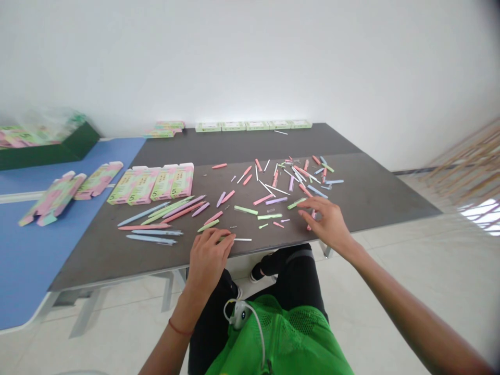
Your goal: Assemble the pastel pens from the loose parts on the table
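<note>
The left hand [211,255] has thumb and fingers together on a white refill [242,239] at the table's [375,200] near edge, its bare end pointing right; the right hand's [326,221] fingers are parted by a pink barrel [313,214] — contact I cannot tell. Pens [151,240] lie bunched, seemingly to keep them from the loose parts [276,200]. Four front boxes [183,182], five back boxes [257,125], three blue pens — the loose parts overlap too much to count.

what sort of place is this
Probably a workroom for small hand assembly or packing: loose pen parts are scattered over a dark table, whole-looking pens lie grouped at one side, and printed boxes sit near them.
</note>
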Demonstrator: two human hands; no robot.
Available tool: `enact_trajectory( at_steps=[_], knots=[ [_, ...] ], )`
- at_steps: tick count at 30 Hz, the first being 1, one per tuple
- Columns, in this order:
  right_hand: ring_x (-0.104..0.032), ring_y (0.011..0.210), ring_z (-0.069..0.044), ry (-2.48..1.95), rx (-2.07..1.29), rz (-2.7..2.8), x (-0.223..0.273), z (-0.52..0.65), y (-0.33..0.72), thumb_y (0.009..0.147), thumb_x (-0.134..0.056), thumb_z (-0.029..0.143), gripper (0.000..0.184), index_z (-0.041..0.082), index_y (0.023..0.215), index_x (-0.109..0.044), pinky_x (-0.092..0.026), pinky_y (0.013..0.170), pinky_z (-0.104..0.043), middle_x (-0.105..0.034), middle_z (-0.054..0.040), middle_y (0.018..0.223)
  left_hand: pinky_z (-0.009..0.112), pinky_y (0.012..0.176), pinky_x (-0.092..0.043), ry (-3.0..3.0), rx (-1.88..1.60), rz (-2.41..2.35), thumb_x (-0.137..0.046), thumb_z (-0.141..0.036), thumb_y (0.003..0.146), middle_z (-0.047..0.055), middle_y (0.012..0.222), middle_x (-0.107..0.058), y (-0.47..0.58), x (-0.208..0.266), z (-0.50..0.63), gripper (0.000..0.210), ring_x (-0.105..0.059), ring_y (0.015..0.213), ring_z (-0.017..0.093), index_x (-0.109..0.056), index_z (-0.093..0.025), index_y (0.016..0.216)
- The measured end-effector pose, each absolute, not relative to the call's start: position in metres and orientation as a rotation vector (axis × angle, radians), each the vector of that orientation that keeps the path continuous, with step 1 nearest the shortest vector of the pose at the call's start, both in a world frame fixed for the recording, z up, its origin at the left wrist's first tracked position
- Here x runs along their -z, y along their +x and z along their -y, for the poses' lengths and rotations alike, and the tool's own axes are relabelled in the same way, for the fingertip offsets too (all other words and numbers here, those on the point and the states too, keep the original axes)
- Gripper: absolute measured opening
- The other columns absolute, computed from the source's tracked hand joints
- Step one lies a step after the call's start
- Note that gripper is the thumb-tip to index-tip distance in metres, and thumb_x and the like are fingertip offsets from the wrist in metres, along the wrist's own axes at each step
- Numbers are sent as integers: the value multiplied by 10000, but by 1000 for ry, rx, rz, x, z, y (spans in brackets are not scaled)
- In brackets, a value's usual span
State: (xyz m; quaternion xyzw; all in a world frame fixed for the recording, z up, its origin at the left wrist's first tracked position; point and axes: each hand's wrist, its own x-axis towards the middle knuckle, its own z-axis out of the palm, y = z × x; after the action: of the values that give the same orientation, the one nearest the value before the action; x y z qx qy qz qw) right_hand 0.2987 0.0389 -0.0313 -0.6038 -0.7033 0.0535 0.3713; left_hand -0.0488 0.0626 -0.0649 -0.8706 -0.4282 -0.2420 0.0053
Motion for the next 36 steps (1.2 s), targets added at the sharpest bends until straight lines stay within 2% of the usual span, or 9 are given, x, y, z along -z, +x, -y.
enact_trajectory(
  at_steps=[4, 8, 12, 18, 21, 23, 27, 30, 36],
  knots=[
    [-715, 1057, -314, -1610, -94, 1775, 32, -35, 319, 948, -640, 326, 205, 216, 1042, -786, -551, 919, -459, -784, -114, 1079, 453, 901, -504, -2703, 802, 1301, -645, -191, 1009, 90, 1176, -785, -48, 58, -58, 221, -669, 1097, 317, -777, -229, 1183],
    [-674, 732, -223, -1639, -451, 1515, 36, -33, 344, 895, -639, 351, 214, 185, 981, -743, -499, 656, -343, -747, -73, 854, 363, 939, -527, -2975, 969, 1127, -555, -172, 1060, 85, 1201, -777, -36, 52, -46, 295, -711, 1077, 246, -724, -231, 1294],
    [-394, 466, -139, -1600, -730, 1222, 49, -31, 359, 853, -506, 333, 290, 240, 580, -475, -294, 462, -290, -424, 18, 492, 238, 728, -506, -3397, 1136, 1118, -513, -232, 1089, 16, 859, -765, -14, 56, -38, 234, -697, 736, 144, -745, -204, 1096],
    [-198, 420, -120, -1616, -740, 1141, 67, -29, 361, 833, -467, 363, 347, 299, 543, -288, -142, 428, -293, -207, 65, 475, 249, 670, -447, -3442, 1158, 1390, -474, -272, 1069, -14, 676, -650, 1, 64, -49, 307, -598, 636, 147, -735, -187, 933],
    [-242, 445, -134, -1629, -676, 1134, 63, -29, 354, 876, -475, 379, 367, 289, 553, -326, -185, 435, -297, -265, 50, 480, 250, 682, -441, -3489, 1124, 1394, -484, -268, 1055, -10, 672, -647, -2, 62, -52, 308, -591, 636, 149, -748, -183, 923],
    [-361, 496, -149, -1641, -616, 1211, 56, -29, 342, 889, -571, 387, 322, 245, 610, -494, -285, 475, -295, -417, 26, 525, 249, 699, -443, -3532, 1069, 1369, -492, -263, 1049, -5, 687, -660, -3, 60, -51, 304, -594, 644, 149, -752, -181, 915],
    [-620, 721, -209, -1592, -390, 1728, 40, -36, 305, 928, -700, 356, 191, 200, 1023, -756, -473, 683, -336, -716, -50, 850, 241, 719, -441, -3565, 994, 1350, -516, -220, 1025, -9, 699, -674, -3, 56, -50, 269, -597, 652, 142, -752, -181, 903],
    [-682, 919, -249, -1498, -280, 1992, 34, -50, 280, 994, -651, 272, 165, 212, 1045, -796, -510, 818, -378, -752, -96, 1056, 238, 696, -433, -3556, 1003, 1374, -514, -209, 1029, -12, 680, -661, -2, 54, -50, 275, -585, 634, 135, -746, -175, 885],
    [-605, 1019, -285, -1299, -134, 2405, 39, -72, 241, 976, -718, 216, 114, 178, 1016, -818, -493, 879, -409, -718, -119, 1061, 236, 617, -418, -3527, 1112, 1342, -552, -249, 1040, 11, 751, -708, -3, 53, -43, 238, -602, 652, 137, -736, -168, 912]
  ],
)
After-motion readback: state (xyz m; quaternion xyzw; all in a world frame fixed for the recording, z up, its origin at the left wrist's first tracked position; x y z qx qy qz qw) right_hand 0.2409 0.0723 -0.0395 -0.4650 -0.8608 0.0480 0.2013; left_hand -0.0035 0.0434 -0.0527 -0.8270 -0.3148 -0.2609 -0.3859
